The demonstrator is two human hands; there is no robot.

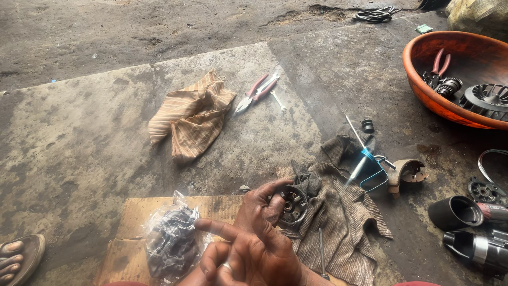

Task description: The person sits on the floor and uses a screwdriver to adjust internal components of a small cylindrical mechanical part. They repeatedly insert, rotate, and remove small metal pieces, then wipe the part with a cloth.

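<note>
Holding tight, the left hand (263,205) wraps its greasy fingers around a small round metal part (292,204) with little brass bits inside, and lifts it just above a brown knit rag (344,222) on the concrete floor (79,137). Just below it is the right hand (248,254), which wears a ring. One finger points out to the left and the others are curled in. This hand holds nothing that can be seen. Beside the hands, on a flat piece of cardboard (132,212), lies a clear plastic bag (172,238) full of dark little parts. A thin metal rod (321,251) lies on the rag near the wrists. Past the rag are a blue-handled tool (365,159), a curved rusty metal piece (406,172) and a small black ring (368,126). Farther out on the floor sit a striped tan cloth (193,114), red-handled pliers (258,91) and a small silver wrench (278,100) just beside them. An orange bowl (423,58) at the top right holds more pliers (439,62) and a black fan wheel (487,99). At the right edge lie black tube parts (457,212) and a small gear (481,190). A foot in a sandal (18,257) shows at the bottom left.
</note>
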